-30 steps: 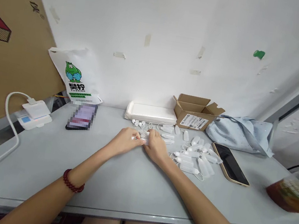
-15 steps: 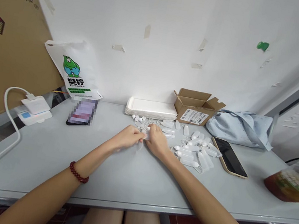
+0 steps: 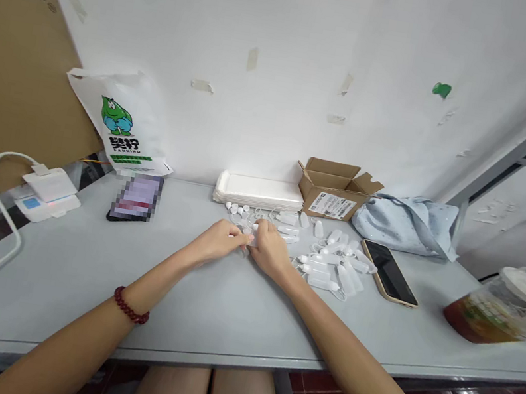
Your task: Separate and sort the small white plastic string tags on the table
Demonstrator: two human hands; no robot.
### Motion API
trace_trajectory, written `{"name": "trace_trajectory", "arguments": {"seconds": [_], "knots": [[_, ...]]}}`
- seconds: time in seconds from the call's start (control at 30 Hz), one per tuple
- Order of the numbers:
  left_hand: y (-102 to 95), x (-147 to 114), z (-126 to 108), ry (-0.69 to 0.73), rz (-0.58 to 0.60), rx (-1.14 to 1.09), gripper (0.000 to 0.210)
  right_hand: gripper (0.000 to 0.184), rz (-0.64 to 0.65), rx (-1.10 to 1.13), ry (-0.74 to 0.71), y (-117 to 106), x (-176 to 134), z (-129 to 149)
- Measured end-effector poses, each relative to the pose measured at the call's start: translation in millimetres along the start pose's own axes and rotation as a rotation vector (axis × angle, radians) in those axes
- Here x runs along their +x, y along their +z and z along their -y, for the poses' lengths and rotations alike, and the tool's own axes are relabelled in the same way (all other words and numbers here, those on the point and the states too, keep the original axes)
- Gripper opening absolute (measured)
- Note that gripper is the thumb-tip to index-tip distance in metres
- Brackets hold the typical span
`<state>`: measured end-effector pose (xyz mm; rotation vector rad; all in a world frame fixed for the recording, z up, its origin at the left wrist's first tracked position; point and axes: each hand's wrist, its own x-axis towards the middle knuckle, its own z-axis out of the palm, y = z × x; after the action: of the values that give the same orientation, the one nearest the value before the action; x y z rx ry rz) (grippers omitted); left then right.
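Note:
My left hand (image 3: 220, 241) and my right hand (image 3: 271, 247) meet over the middle of the table, fingers pinched together. Between them is a small translucent plastic bottle (image 3: 251, 235), mostly covered by the fingers, with a bit of white at its top. To the right of my right hand lies a loose pile of similar translucent bottles (image 3: 326, 268) with white tops and thin loops. A few more bottles (image 3: 288, 229) lie just behind that hand. Several small white caps (image 3: 239, 209) sit behind my left hand.
A stack of white trays (image 3: 258, 191) and an open cardboard box (image 3: 329, 191) stand against the wall. Rightward are a blue cloth bag (image 3: 404, 224), a phone (image 3: 389, 272) and a drink cup (image 3: 501, 307). Another phone (image 3: 136, 197), a white bag (image 3: 121, 123) and a cabled white device (image 3: 49, 195) lie left.
The view has shifted slightly, so most things appear a little further left. Both hands stay pinched together at the bottle; the thin loop hanging below them no longer shows clearly.

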<state>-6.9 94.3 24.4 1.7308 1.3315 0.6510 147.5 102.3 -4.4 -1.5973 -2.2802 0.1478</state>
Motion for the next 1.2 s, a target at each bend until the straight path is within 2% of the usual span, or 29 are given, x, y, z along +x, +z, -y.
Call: {"name": "trace_trajectory", "arguments": {"seconds": [0.13, 0.2, 0.37, 0.47, 0.67, 0.93, 1.2], "knots": [[4.0, 1, -1, -0.170, 0.072, -0.171, 0.044, 0.032, 0.006, -0.023, -0.008, 0, 0, 1], [1.5, 0, -2, -0.195, 0.108, -0.186, 0.046, 0.032, 0.000, -0.026, -0.007, 0, 0, 1], [-7.8, -1, -2, -0.022, 0.048, -0.009, 0.042, 0.031, -0.009, -0.010, -0.008, 1, 0, 0], [-6.9, -1, -1, 0.066, -0.011, 0.008, 0.036, 0.031, -0.002, -0.003, -0.006, 0, 0, 0], [-3.0, -1, -1, -0.025, -0.042, 0.035, 0.044, 0.032, 0.018, -0.004, -0.017, 0, 2, -2], [-0.6, -2, -3, 0.027, -0.030, 0.048, 0.032, 0.033, 0.025, 0.014, -0.008, 0, 2, -4], [1.3, -1, -6, -0.189, 0.097, -0.261, 0.042, 0.034, 0.025, 0.024, -0.025, -2, 0, -1]]}}
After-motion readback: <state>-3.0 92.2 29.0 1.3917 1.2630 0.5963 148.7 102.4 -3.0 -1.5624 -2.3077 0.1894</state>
